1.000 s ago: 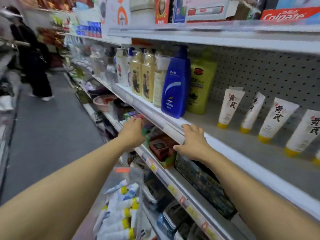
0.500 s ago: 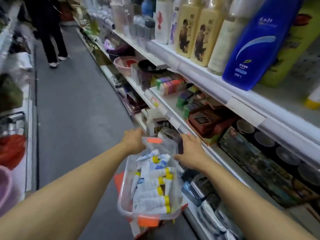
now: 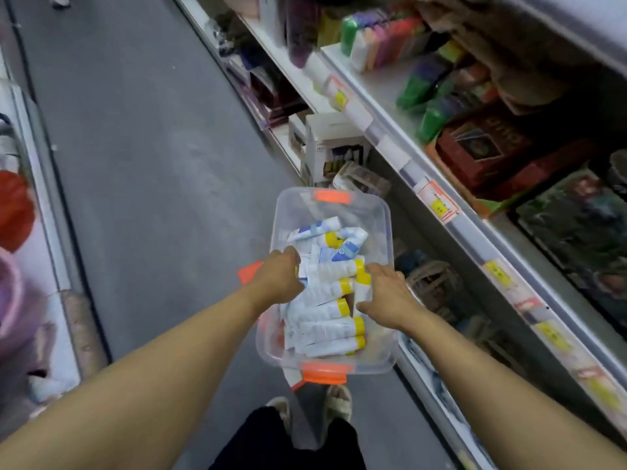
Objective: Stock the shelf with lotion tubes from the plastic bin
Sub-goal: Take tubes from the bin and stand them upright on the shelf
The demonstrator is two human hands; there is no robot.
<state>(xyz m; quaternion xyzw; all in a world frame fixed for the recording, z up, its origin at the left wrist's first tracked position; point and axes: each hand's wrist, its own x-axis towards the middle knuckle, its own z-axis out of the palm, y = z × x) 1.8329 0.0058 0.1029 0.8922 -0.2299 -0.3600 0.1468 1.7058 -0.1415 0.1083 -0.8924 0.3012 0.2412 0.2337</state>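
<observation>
Clear plastic bin [image 3: 383,228]: on the floor, near the shelf [image 3: 451,212] on the right, within reach.
Lotion tubes [image 3: 325,329]: heaped inside; long axes mostly left–right, yellow caps right.
Left hand [image 3: 276,278]: fingers curled into the pile; grasp cannot be told.
Right hand [image 3: 386,296]: fingers spread, holding nothing.

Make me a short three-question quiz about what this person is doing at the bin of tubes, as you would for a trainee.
1. True or false: both hands are reaching into the clear plastic bin.
2. What colour are the caps on most of the lotion tubes? A) red B) yellow C) black
3. On which side of the person does the shelf with price tags stand?

Key:
1. True: the left hand and the right hand are both over the tubes inside the bin.
2. B.
3. The person's right.
</observation>
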